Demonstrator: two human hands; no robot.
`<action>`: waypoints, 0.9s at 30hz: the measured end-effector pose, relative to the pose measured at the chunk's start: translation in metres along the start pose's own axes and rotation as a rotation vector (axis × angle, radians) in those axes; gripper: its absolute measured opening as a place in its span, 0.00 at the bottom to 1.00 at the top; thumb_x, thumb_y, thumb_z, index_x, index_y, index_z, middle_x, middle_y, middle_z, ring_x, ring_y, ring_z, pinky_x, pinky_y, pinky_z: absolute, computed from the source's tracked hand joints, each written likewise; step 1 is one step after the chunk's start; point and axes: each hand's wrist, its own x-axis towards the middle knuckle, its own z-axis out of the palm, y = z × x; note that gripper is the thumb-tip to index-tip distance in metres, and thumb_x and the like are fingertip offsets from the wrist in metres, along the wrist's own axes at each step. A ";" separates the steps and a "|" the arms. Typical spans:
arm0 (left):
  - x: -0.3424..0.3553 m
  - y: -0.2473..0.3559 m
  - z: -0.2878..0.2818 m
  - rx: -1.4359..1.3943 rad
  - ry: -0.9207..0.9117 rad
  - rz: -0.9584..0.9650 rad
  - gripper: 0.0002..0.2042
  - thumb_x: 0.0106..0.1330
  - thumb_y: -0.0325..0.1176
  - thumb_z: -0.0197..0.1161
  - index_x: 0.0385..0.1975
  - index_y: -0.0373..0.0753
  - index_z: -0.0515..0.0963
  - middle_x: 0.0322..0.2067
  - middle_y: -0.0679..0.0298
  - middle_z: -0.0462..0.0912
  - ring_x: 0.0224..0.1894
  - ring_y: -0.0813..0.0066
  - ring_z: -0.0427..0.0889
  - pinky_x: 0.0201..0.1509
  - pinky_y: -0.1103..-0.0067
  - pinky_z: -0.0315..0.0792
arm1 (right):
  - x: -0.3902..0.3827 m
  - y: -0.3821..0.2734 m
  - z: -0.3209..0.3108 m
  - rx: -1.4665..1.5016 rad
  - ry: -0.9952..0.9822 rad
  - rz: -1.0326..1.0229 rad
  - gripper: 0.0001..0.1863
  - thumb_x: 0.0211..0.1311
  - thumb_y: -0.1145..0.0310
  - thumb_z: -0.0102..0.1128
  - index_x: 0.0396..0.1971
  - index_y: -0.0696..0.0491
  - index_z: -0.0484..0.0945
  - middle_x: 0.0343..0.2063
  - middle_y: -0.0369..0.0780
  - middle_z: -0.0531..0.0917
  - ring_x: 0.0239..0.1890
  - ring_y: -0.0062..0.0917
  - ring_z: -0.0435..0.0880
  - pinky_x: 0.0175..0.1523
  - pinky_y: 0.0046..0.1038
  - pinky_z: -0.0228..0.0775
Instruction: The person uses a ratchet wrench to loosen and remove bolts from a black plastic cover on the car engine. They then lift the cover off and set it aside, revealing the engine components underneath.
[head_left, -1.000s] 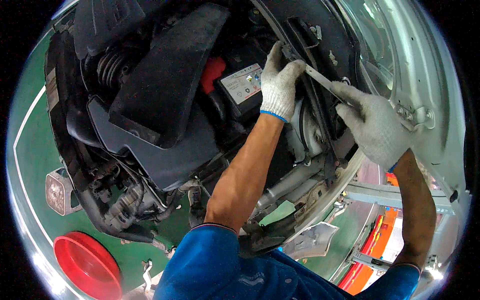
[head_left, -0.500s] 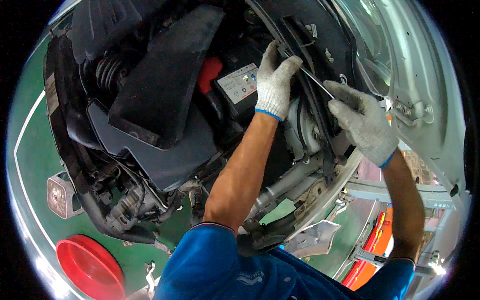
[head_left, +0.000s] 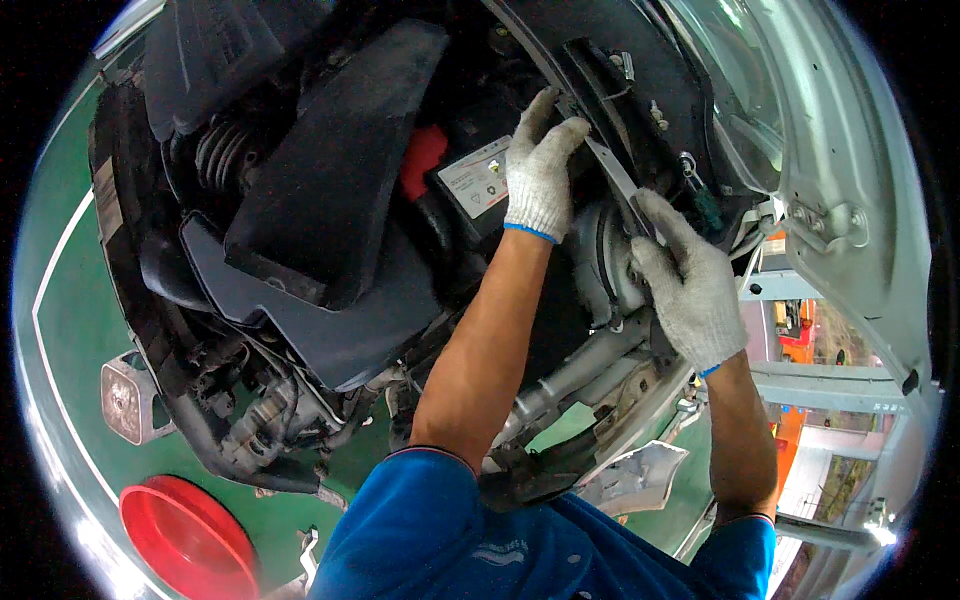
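Observation:
Over the engine bay, a long, flat silver bar, which looks like a wrench [head_left: 612, 170], slants down to the right along the black trim edge [head_left: 540, 60]. My gloved left hand [head_left: 540, 170] has its thumb and fingers curled at the wrench's upper end; the very tip is hidden there. At the lower end, my gloved right hand [head_left: 690, 285] grips it between thumb and fingers. A labelled battery [head_left: 475, 185] sits just left of my left hand. Beyond my right hand lies a tool with a silver end and teal handle [head_left: 705, 205].
A black plastic cover [head_left: 330, 170] and a red cap [head_left: 422, 160] lie left of my hands. The pale raised panel [head_left: 830, 150] curves along the right. On the green floor are a red basin [head_left: 185, 535] and a lamp unit [head_left: 130, 398].
My right hand has swung down and to the left with the wrench's end, whose flat side now shows. My left hand has shifted slightly left. The teal-handled tool has come into sight.

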 end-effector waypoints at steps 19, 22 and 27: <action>-0.006 -0.007 0.005 0.607 0.030 0.381 0.27 0.63 0.29 0.65 0.63 0.30 0.68 0.55 0.52 0.79 0.56 0.65 0.79 0.63 0.72 0.73 | 0.003 0.047 0.050 -0.406 0.332 -0.245 0.25 0.69 0.65 0.62 0.65 0.50 0.75 0.51 0.51 0.85 0.50 0.44 0.87 0.55 0.37 0.78; -0.008 -0.005 0.006 0.595 0.035 0.368 0.27 0.64 0.30 0.66 0.63 0.30 0.68 0.55 0.53 0.79 0.56 0.65 0.79 0.63 0.72 0.73 | 0.005 0.035 0.037 0.075 0.202 -0.179 0.25 0.70 0.67 0.61 0.65 0.55 0.74 0.55 0.52 0.84 0.56 0.35 0.86 0.61 0.31 0.74; -0.007 -0.009 0.005 0.472 0.010 0.382 0.29 0.66 0.32 0.66 0.65 0.29 0.66 0.58 0.53 0.77 0.58 0.65 0.77 0.65 0.71 0.72 | 0.008 0.003 0.020 -0.167 0.102 -0.018 0.25 0.70 0.69 0.61 0.65 0.60 0.73 0.58 0.49 0.83 0.61 0.30 0.82 0.66 0.29 0.69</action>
